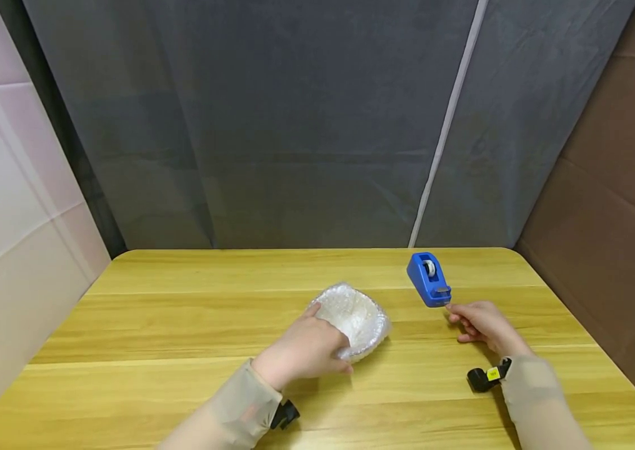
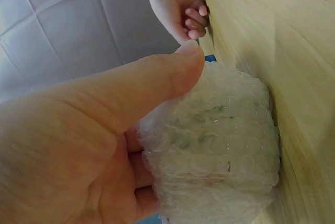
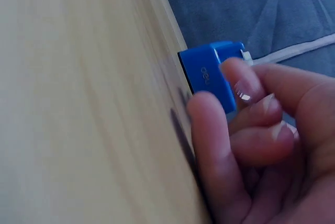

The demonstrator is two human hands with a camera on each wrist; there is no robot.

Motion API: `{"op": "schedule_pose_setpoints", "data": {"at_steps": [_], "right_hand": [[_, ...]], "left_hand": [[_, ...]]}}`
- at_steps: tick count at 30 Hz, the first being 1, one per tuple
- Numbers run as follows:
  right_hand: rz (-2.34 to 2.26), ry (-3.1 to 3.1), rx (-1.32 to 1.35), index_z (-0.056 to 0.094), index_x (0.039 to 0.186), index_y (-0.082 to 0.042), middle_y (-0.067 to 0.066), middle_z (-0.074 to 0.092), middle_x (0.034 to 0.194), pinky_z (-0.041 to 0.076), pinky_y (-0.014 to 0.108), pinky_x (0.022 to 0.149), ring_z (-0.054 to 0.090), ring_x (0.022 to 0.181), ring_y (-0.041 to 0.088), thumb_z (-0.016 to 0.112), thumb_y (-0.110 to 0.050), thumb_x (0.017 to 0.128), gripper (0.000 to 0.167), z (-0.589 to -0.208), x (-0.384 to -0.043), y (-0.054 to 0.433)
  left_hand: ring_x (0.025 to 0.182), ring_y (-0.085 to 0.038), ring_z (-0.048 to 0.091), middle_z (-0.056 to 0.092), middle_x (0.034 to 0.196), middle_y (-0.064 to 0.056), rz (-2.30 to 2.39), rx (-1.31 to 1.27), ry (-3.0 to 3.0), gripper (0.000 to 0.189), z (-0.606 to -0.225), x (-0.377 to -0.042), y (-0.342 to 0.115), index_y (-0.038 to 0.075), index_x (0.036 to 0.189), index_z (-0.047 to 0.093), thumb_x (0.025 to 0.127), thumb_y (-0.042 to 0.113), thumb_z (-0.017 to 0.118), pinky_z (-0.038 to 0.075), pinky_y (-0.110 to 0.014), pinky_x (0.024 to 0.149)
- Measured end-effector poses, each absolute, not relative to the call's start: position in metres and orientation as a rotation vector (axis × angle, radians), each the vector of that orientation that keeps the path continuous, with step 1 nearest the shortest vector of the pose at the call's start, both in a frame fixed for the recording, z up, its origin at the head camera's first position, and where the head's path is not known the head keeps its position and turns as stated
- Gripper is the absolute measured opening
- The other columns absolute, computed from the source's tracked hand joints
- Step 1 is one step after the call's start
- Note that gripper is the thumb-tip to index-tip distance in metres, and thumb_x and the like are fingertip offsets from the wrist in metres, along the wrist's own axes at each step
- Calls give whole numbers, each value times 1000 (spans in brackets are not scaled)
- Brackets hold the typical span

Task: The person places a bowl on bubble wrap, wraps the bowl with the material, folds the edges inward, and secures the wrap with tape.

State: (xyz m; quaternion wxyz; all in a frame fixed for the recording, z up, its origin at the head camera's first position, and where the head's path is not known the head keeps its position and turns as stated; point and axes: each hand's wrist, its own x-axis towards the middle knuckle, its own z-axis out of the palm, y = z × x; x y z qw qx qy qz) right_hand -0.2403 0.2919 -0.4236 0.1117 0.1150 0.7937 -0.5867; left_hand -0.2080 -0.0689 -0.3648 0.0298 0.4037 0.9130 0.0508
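Note:
My left hand [image 1: 312,344] grips the near left side of a bowl wrapped in bubble wrap [image 1: 358,315]. Greenish marks show through the bubbles in the left wrist view, where the thumb lies along the wrap [image 2: 225,140]. Some fingers of that hand are hidden behind it. At the right, my right hand [image 1: 486,325] has its index fingertip at the front end of a blue tape dispenser [image 1: 429,281]. Its other fingers are curled and its thumb stands apart. A clear glint shows by the index fingertip; I cannot tell whether tape is pinched there.
Both things are on a wooden table [image 1: 171,325]. A dark grey curtain [image 1: 295,125] hangs behind its far edge. Pale cloth [image 1: 19,169] bounds the left side and a brown panel [image 1: 615,206] the right. A small black camera [image 1: 483,379] is strapped at the right wrist.

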Motion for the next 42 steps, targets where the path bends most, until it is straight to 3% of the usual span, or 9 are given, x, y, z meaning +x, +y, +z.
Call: {"op": "schedule_pose_setpoints", "data": {"at_steps": [7, 20, 38, 42], "right_hand": [[-1586, 2415, 381, 64, 71, -7, -4, 44, 53, 55, 25, 51, 39, 43, 5, 63, -28, 93, 31, -427, -245, 291], [-1526, 2458, 378, 65, 73, -4, -4, 42, 50, 56, 26, 53, 42, 42, 6, 64, -29, 94, 32, -425, -252, 288], [-1548, 2457, 343, 64, 74, 0, -3, 48, 53, 54, 25, 50, 43, 41, 5, 65, -18, 89, 24, -427, -253, 286], [-1597, 2409, 317, 63, 71, -3, -4, 48, 53, 54, 24, 50, 43, 40, 4, 65, -17, 89, 24, -428, -251, 291]], "left_hand": [[84, -9, 66, 71, 83, 12, 149, 1258, 2808, 29, -365, -208, -67, 23, 94, 75, 79, 48, 74, 22, -56, 113], [65, -4, 55, 54, 61, 17, 149, 1286, 2821, 25, -364, -208, -69, 23, 78, 70, 79, 47, 74, 23, -57, 112], [73, -7, 62, 62, 68, 15, 140, 1266, 2840, 26, -365, -209, -70, 23, 84, 73, 79, 48, 74, 23, -56, 113], [66, -4, 56, 54, 61, 17, 131, 1291, 2834, 26, -365, -208, -69, 24, 73, 66, 80, 48, 73, 24, -56, 112]]}}
